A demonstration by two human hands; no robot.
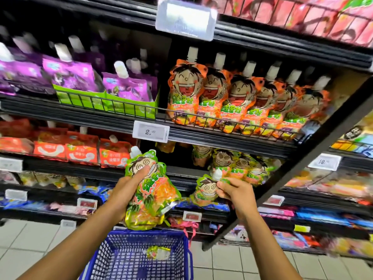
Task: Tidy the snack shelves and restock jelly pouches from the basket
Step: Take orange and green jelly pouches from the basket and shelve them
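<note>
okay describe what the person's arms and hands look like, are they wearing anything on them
Both arms are bare from the bottom edge of the picture to the fingertips: no sleeves, gloves, watch or bracelet show. The left hand and right hand carry no visible rings or markings, and the nails look short and unpainted.

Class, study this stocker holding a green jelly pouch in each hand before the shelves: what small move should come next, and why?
Probably carry the right hand forward and stand its green pouch beside the matching green pouches on the shelf just beyond it. That row has a gap on its left, the grip already pinches the pouch near its spout, and the left hand holds more pouches waiting above the blue basket.
</note>
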